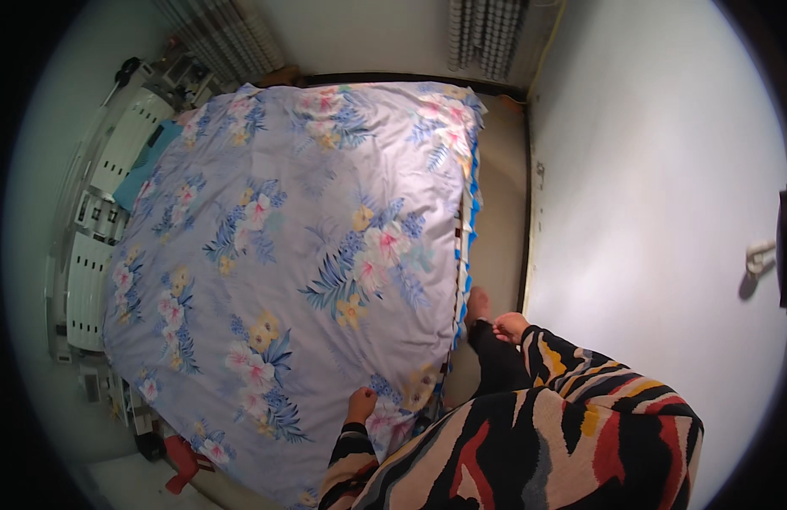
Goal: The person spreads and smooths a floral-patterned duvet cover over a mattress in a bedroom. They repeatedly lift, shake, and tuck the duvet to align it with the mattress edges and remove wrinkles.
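A lavender floral bed sheet (291,255) covers the wide bed before me, with small creases across it. My left hand (362,405) is curled over the sheet's near part, and nothing shows in its fingers; whether it touches the cloth I cannot tell. Past the bed's right side, my right hand (511,327) hangs with bent fingers near my black trouser leg (498,360), and no held thing is visible. Along the right side, a blue and white ruffled edge (468,255) shows below the sheet. My patterned sleeves cover both wrists.
A white slotted headboard (90,290) and a teal cushion (148,166) border the bed's left. My bare foot (478,305) stands in the narrow floor strip (502,178) beside the white wall (623,191). Grey curtains (486,32) hang beyond. A red object (181,462) lies lower left.
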The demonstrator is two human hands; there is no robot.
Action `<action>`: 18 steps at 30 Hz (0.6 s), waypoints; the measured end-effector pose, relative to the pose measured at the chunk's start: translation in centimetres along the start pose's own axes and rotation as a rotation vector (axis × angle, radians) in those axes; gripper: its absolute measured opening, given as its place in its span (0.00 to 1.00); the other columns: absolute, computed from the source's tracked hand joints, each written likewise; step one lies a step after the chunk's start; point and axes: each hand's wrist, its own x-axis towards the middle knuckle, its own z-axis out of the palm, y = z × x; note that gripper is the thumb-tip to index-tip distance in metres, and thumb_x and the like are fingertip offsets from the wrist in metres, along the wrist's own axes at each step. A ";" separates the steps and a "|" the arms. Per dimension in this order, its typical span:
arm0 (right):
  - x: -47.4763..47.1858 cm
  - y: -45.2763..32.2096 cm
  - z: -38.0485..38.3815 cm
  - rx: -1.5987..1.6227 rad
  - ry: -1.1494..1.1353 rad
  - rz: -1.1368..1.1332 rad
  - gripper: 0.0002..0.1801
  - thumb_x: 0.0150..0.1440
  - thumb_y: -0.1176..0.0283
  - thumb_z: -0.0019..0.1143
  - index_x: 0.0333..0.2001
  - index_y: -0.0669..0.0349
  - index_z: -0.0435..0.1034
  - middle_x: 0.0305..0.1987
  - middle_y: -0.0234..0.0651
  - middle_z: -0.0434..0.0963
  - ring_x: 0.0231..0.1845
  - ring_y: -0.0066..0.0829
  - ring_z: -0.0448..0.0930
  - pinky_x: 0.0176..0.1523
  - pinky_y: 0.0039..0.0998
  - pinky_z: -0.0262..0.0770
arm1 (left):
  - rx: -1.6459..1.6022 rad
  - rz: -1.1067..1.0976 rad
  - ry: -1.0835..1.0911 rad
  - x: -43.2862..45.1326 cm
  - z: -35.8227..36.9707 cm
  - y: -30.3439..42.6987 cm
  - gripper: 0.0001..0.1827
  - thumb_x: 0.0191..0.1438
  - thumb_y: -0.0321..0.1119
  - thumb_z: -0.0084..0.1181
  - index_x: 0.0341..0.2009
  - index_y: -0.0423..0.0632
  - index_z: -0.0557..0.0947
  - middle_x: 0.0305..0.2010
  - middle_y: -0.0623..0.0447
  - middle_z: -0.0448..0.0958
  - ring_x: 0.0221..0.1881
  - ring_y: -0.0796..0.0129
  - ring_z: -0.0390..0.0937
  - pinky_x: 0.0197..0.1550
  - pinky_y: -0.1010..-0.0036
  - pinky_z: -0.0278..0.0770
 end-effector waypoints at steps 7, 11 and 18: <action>7.9 -16.7 -3.5 -0.049 -0.084 -0.066 0.06 0.47 0.78 0.45 0.20 0.62 0.68 0.14 0.32 0.68 0.10 0.24 0.67 0.13 0.25 0.65 | 0.115 -0.029 0.016 6.9 4.2 10.8 0.12 0.40 0.39 0.53 0.28 0.44 0.79 0.27 0.45 0.76 0.32 0.55 0.75 0.37 0.66 0.71; 11.9 -28.6 -7.0 -0.055 -0.054 -0.258 0.03 0.48 0.77 0.44 0.29 0.59 0.66 0.18 0.31 0.70 0.12 0.21 0.68 0.14 0.22 0.65 | 0.026 0.095 -0.085 11.6 6.2 23.0 0.13 0.41 0.37 0.52 0.31 0.43 0.78 0.30 0.44 0.76 0.35 0.52 0.73 0.39 0.65 0.70; 12.5 -40.3 -12.3 -0.089 0.039 -0.350 0.05 0.50 0.76 0.45 0.33 0.57 0.64 0.23 0.29 0.70 0.20 0.19 0.72 0.20 0.20 0.71 | -0.276 0.223 0.069 19.3 2.8 38.2 0.11 0.43 0.31 0.50 0.34 0.43 0.77 0.32 0.46 0.77 0.34 0.59 0.75 0.38 0.70 0.72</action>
